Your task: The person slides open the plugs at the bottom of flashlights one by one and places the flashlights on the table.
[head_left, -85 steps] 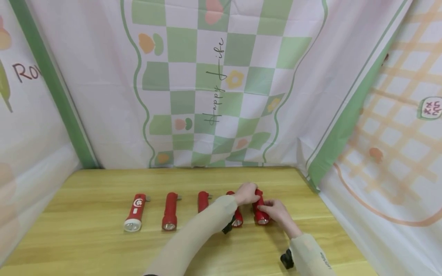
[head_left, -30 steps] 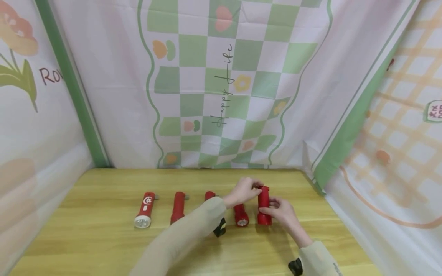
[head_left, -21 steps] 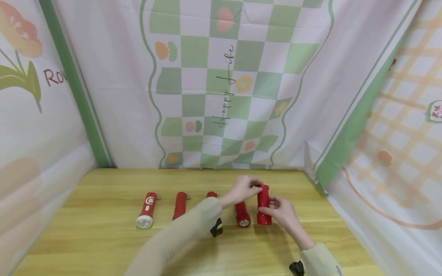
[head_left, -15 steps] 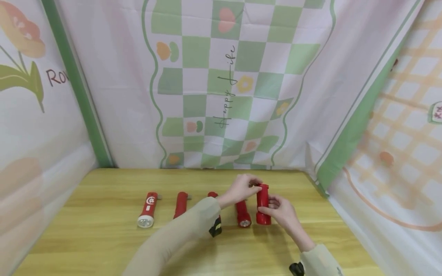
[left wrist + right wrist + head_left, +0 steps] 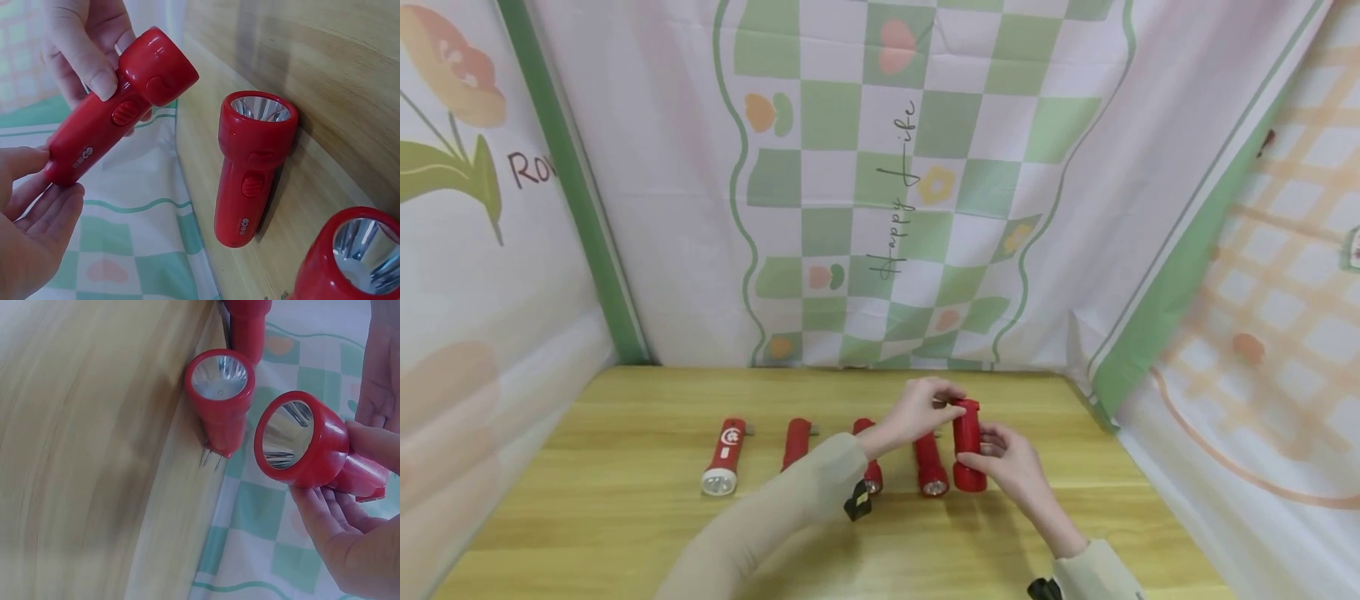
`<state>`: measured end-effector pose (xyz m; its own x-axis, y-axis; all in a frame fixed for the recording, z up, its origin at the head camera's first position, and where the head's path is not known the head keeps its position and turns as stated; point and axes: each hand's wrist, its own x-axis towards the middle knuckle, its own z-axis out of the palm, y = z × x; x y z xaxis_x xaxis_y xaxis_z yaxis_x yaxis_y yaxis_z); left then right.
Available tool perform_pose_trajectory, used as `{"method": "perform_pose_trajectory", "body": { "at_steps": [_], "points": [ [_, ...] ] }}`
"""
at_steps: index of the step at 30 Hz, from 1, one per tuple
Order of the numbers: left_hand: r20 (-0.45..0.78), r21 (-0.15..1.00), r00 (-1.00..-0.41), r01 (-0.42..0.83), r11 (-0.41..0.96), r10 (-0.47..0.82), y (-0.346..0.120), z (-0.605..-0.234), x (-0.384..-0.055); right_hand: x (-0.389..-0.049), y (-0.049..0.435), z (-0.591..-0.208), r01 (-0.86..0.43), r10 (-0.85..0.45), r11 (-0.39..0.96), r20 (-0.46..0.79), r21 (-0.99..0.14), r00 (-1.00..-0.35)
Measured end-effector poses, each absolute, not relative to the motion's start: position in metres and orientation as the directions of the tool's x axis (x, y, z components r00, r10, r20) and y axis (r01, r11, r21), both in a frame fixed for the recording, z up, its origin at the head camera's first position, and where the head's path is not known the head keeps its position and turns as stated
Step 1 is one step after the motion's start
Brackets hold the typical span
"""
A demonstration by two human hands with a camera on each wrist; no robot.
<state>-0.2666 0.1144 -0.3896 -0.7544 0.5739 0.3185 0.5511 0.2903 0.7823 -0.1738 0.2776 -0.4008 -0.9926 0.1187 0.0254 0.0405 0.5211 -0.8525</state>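
Note:
Between my two hands is a red flashlight (image 5: 967, 437), held off the table with its tail up in the head view. My left hand (image 5: 921, 410) pinches the tail end between thumb and fingers. Thumb and fingers of my right hand (image 5: 1015, 467) grip it near the wider head. A sliding switch and small white print show on its body (image 5: 119, 119) in the left wrist view. The lens (image 5: 287, 434) shows only in the right wrist view. Just left of it lies another red flashlight (image 5: 929, 467), its metal prongs (image 5: 215, 459) folded out.
Further left on the wooden table (image 5: 625, 533) lie a red flashlight (image 5: 872, 479) partly behind my left arm, another red one (image 5: 796, 442), and a red flashlight with a white head (image 5: 722, 458). A checked curtain (image 5: 887, 208) stands behind the table.
The rightmost flashlight lay on the table earlier; now both hands hold it up with its lens turned from the head view. Over the last second it has shifted slightly left.

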Motion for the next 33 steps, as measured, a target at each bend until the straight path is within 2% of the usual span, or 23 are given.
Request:
{"method": "perform_pose_trajectory", "body": {
  "at_steps": [7, 16, 33],
  "points": [
    [0.317, 0.821, -0.776, 0.512, 0.252, 0.545, 0.107, -0.387, -0.263, -0.173, 0.274, -0.400, 0.032, 0.130, 0.521, 0.042, -0.853, -0.991],
    [0.357, 0.828, -0.772, 0.522, 0.205, 0.526, 0.099, -0.387, -0.263, -0.170, 0.272, -0.400, 0.018, 0.132, 0.503, 0.056, -0.864, -0.990],
    [0.352, 0.861, -0.784, 0.486, 0.153, 0.512, 0.093, -0.388, -0.255, -0.172, 0.266, -0.401, -0.037, 0.149, 0.554, 0.143, -0.832, -0.978]
  ]
}}
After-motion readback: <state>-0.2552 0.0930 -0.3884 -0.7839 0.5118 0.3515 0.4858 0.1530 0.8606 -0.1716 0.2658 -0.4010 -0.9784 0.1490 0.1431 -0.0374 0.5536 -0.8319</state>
